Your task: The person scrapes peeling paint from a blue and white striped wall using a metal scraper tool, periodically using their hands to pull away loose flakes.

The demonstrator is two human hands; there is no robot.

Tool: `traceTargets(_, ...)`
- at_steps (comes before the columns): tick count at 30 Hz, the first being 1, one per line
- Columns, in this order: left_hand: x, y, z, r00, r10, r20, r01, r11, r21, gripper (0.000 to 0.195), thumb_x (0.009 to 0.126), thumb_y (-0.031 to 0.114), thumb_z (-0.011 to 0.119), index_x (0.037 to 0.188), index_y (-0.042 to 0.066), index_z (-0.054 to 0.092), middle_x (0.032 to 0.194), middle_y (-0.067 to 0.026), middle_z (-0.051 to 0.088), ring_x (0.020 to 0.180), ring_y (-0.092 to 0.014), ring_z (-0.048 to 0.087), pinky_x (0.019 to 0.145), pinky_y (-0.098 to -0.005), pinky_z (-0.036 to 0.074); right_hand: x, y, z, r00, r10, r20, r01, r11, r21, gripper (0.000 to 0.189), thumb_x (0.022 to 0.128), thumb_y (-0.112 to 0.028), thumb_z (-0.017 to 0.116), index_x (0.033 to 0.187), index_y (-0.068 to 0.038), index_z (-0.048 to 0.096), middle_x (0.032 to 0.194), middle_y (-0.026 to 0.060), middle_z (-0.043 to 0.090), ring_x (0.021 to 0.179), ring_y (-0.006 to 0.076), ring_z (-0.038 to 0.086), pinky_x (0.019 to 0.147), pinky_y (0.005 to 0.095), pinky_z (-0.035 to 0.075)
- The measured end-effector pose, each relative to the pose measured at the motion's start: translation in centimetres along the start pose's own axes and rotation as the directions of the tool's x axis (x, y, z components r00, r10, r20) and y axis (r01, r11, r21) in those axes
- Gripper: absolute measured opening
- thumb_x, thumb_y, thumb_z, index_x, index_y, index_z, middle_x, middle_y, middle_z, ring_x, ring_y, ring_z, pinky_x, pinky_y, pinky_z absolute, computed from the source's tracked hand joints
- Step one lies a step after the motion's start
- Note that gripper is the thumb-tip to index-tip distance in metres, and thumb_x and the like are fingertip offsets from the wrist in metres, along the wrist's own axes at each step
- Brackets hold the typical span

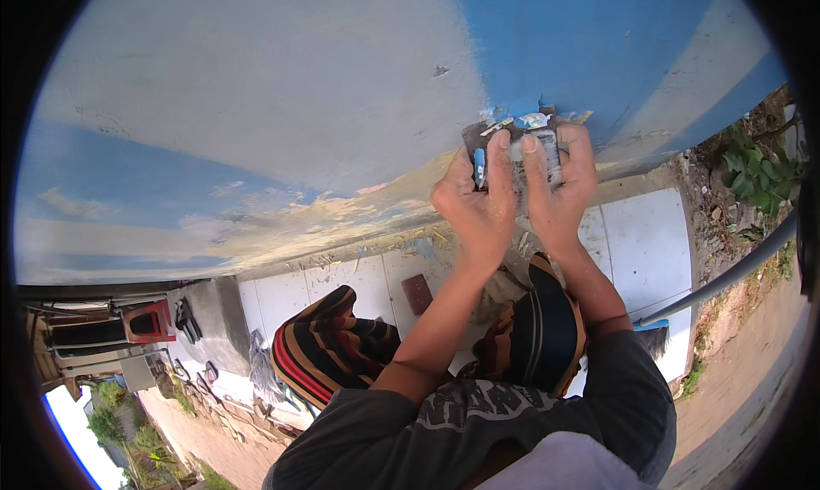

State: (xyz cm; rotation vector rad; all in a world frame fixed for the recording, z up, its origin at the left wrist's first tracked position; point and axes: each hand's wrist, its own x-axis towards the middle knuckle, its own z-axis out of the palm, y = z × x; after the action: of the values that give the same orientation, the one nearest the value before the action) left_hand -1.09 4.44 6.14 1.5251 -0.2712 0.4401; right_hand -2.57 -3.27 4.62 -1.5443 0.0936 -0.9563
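Note:
My left hand (477, 205) and my right hand (558, 189) are side by side at the lower part of a painted wall (288, 73). Between them they grip a flat, paint-caked scraper (543, 145), both thumbs pressed along its face. Its upper edge meets the blue paint (557, 41), where loose flakes (535, 119) curl up from the wall. A blue chip (479, 159) clings to the dark plate near my left thumb. My palms and fingers hide part of the tool. White dust coats my right thumb.
Scraped paint bits (419, 246) litter the ledge and white tiles (647, 233). A reddish-brown rectangular piece (417, 294) lies between my striped-cloth-covered knees. At right are a broom handle (724, 291), its bristles (655, 341) and a leafy plant (756, 176). Sandals (187, 321) rest on a step at left.

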Motion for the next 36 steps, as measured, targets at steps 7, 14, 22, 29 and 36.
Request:
traceTargets(7, -0.5, 0.1, 0.6, 0.999, 0.031, 0.021, -0.032, 0.998, 0.056, 0.012, 0.086, 0.005, 0.059, 0.091, -0.005, 0.064, 0.066, 0.0009, 0.058, 0.06, -0.001, 0.044, 0.05, -0.0178, 0.036, -0.2, -0.7, -1.1, 0.998, 0.059, 0.021, -0.059, 0.998, -0.018, 0.02, 0.084, -0.01, 0.064, 0.091, 0.001, 0.048, 0.08, 0.0041, 0.054, 0.072, 0.005, 0.049, 0.059, 0.0194, 0.04)
traceTargets(14, -0.2, 0.8, 0.9, 1.0, 0.001, 0.028, -0.002, 1.0, 0.011, 0.017, 0.09, 0.01, 0.057, 0.086, -0.006, 0.063, 0.074, -0.0012, 0.06, 0.067, -0.004, 0.048, 0.057, -0.0185, 0.038, -0.1, -0.4, -1.6, 0.998, 0.068, 0.005, -0.068, 0.996, -0.05, 0.02, 0.083, -0.009, 0.065, 0.09, 0.0, 0.048, 0.074, 0.0021, 0.055, 0.067, 0.0028, 0.047, 0.056, 0.019, 0.039)
traceTargets(22, -0.4, -0.4, 0.8, 0.999, 0.034, 0.04, -0.035, 0.999, 0.029, 0.012, 0.085, 0.004, 0.06, 0.092, -0.004, 0.065, 0.067, 0.0, 0.06, 0.059, -0.002, 0.046, 0.051, -0.0173, 0.038, -0.1, 0.6, -1.4, 1.0, -0.006, -0.023, 0.005, 1.0, -0.03, 0.02, 0.082, -0.009, 0.065, 0.09, -0.001, 0.049, 0.075, 0.0027, 0.056, 0.064, 0.0028, 0.048, 0.054, 0.0187, 0.039)
traceTargets(29, 1.8, 1.8, 1.5, 0.993, 0.111, -0.027, -0.112, 0.993, -0.04, 0.016, 0.09, 0.012, 0.057, 0.087, -0.003, 0.062, 0.068, 0.004, 0.054, 0.06, -0.001, 0.04, 0.049, -0.0185, 0.03, 2.8, -1.6, -0.4, 0.991, -0.131, -0.016, 0.131, 0.99, 0.046, 0.019, 0.082, -0.006, 0.064, 0.09, 0.0, 0.048, 0.077, 0.0016, 0.053, 0.068, 0.0033, 0.048, 0.056, 0.0187, 0.04)
traceTargets(36, 0.4, 2.1, 0.3, 0.999, -0.003, 0.047, 0.005, 1.0, -0.026, 0.019, 0.092, 0.016, 0.054, 0.09, -0.002, 0.062, 0.068, 0.0051, 0.052, 0.058, 0.0, 0.037, 0.048, -0.0175, 0.026, 2.8, -1.9, -0.2, 0.995, -0.094, -0.024, 0.095, 0.991, 0.089, 0.019, 0.082, -0.006, 0.063, 0.09, 0.001, 0.047, 0.08, 0.0025, 0.051, 0.072, 0.0047, 0.048, 0.059, 0.0194, 0.041)
